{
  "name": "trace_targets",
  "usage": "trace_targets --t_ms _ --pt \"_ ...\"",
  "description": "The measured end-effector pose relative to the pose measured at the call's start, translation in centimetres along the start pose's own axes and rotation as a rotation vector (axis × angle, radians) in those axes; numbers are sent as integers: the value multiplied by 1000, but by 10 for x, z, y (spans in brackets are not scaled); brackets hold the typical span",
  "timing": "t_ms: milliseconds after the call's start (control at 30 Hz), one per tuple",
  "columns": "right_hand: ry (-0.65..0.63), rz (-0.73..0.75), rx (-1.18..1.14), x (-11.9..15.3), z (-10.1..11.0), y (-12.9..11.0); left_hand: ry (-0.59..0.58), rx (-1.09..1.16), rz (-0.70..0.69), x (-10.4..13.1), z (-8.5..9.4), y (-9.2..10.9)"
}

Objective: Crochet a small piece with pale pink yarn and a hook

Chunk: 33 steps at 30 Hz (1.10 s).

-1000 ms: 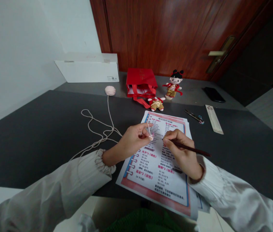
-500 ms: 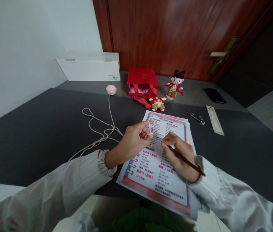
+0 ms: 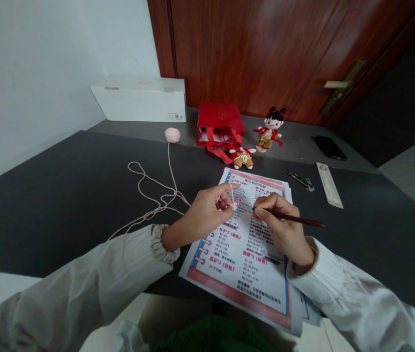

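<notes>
My left hand (image 3: 207,210) pinches a small pale pink crochet piece (image 3: 234,205), with a strand of yarn looped over the raised index finger. From this hand the pale yarn (image 3: 163,198) trails across the table to its ball (image 3: 172,135). My right hand (image 3: 281,222) is closed around a dark brown crochet hook (image 3: 303,220), its handle pointing right. The hook's tip is near the piece, and I cannot make out whether it touches. Both hands are above the printed pattern sheets (image 3: 225,274).
Behind the sheets lie a headless doll body (image 3: 243,159) and a red bag (image 3: 220,120). A finished doll (image 3: 269,131) stands to their right. Small scissors (image 3: 299,179), a white packet (image 3: 329,186) and a black phone (image 3: 329,147) lie at right. A white box (image 3: 139,105) stands against the wall.
The crochet hook has swung from slanting down toward my right wrist to lying nearly level. My right hand has turned with it. My left hand keeps its pinch; the view has shifted slightly.
</notes>
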State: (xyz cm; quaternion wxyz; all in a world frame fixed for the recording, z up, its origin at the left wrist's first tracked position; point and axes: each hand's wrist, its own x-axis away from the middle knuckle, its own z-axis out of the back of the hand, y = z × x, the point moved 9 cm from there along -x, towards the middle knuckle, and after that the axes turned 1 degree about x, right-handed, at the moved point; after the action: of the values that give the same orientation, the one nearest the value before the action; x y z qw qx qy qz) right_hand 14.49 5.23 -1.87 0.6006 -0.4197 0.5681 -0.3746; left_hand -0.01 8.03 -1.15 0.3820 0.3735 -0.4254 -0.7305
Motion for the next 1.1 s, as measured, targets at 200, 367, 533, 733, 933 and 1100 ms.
trace_targets --t_ms 200,367,533,733,933,1100 --pt "-42 91 169 8 -5 -12 12 -37 -4 -1 2 -1" --pt "-47 100 149 8 -6 -14 5 -19 18 -1 1 1" --pt "-43 93 140 7 -6 -14 -3 -10 18 0 0 2" --pt "-52 121 188 9 -7 -15 16 -15 9 -1 2 0" --pt "-78 247 331 15 -11 -25 25 -14 2 -1 1 -1" --pt "-24 194 301 12 -9 -18 31 6 42 -1 0 -5"
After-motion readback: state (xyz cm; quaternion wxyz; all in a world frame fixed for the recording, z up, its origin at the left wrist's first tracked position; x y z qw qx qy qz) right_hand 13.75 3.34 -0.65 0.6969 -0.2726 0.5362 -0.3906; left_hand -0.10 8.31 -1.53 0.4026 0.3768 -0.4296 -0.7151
